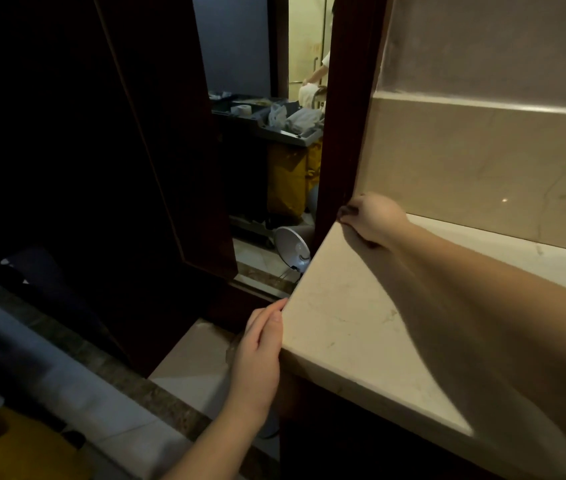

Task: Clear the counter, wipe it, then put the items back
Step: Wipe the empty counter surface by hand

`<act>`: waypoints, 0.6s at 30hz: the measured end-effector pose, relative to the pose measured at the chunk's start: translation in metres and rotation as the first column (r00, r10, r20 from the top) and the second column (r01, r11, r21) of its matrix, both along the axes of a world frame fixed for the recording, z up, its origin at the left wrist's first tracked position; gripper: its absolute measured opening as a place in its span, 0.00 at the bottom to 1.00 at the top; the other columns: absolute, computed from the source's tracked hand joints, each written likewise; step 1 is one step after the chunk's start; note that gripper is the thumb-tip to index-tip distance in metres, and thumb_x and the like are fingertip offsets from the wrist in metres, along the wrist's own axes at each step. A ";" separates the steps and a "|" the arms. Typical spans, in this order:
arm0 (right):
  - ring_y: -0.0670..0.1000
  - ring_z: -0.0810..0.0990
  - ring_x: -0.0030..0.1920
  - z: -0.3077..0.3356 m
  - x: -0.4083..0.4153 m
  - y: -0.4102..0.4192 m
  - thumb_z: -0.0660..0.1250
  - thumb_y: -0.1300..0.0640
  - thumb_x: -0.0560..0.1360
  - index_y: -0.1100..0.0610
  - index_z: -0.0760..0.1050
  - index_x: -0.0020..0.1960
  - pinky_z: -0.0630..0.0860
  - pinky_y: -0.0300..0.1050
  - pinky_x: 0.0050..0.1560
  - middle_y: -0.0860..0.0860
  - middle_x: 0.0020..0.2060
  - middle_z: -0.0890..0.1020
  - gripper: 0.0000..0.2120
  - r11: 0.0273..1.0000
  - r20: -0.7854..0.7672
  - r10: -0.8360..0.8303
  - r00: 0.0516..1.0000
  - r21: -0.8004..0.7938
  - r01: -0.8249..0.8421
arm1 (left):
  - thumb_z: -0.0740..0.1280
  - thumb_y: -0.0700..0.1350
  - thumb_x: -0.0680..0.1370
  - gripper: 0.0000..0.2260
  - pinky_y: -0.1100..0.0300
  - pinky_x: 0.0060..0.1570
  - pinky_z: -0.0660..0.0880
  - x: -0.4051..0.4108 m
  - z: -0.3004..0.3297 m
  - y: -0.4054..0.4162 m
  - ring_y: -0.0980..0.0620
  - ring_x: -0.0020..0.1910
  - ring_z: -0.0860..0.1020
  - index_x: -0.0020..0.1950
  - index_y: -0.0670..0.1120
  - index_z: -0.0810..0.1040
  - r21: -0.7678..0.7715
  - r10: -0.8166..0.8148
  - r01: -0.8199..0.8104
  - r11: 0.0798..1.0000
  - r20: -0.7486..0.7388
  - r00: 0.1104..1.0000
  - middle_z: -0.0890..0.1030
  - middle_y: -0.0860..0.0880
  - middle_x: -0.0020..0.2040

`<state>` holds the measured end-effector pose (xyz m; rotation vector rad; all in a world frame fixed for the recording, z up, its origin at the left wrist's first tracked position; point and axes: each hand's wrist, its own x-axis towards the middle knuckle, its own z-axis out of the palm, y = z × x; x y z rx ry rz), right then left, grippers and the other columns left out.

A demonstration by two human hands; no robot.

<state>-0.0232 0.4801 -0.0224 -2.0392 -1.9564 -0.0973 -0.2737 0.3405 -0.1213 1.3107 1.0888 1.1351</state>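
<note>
The beige marble counter (361, 327) fills the right side, and its top is bare. My right hand (373, 220) rests at the counter's far left corner beside the dark wooden door frame. Its fingers are curled over something small and dark, apparently a cloth (348, 211), which is mostly hidden under the hand. My left hand (260, 344) lies flat against the counter's left side edge, fingers straight and thumb at the rim. My right forearm casts a broad shadow across the counter.
A dark wooden door (157, 140) stands ajar on the left. Through the gap I see a housekeeping cart (285, 133) with a yellow bag, a white round device (292, 247) on the floor, and a person's arm far behind. A lower stone ledge (108, 396) runs at bottom left.
</note>
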 end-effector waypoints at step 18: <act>0.44 0.68 0.40 -0.012 -0.045 -0.092 0.66 0.43 0.74 0.49 0.79 0.48 0.60 0.33 0.35 0.41 0.36 0.68 0.10 0.915 -0.064 0.402 0.913 -0.017 -0.404 | 0.56 0.59 0.79 0.16 0.73 0.47 0.69 -0.005 0.001 -0.002 0.69 0.55 0.73 0.62 0.59 0.77 0.036 -0.034 0.035 0.999 -0.025 0.999 0.77 0.63 0.57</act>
